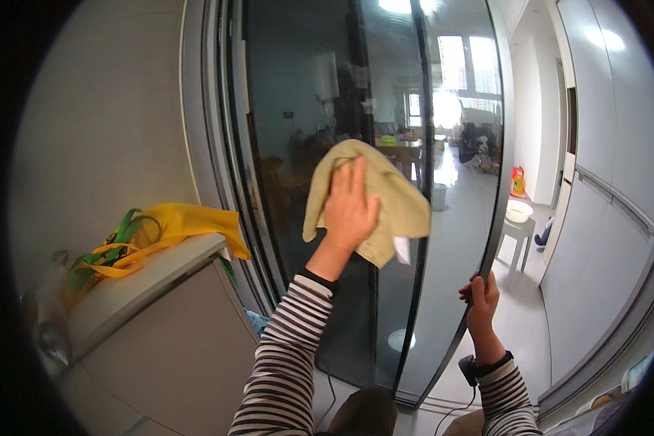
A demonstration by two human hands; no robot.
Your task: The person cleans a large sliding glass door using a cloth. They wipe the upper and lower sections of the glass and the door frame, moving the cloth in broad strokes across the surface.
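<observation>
My left hand (351, 204) lies flat on a yellowish-beige cloth (395, 204), pressing it against the dark glass panel of a sliding door (316, 305). The cloth is partly folded over around my fingers, and a white tag hangs from its lower edge. Lower right, my right hand (482, 300) is closed around the metal edge frame (498, 218) of the door. A dark device with a cable is strapped at my right wrist.
At left a counter (158, 272) carries yellow and green bags (180, 218). Beyond the door's edge, a white basin (518, 211) rests on a stool (518, 229). Tall pale cabinets (594, 272) line the right side. A floor track runs below the door, and cables hang near my legs.
</observation>
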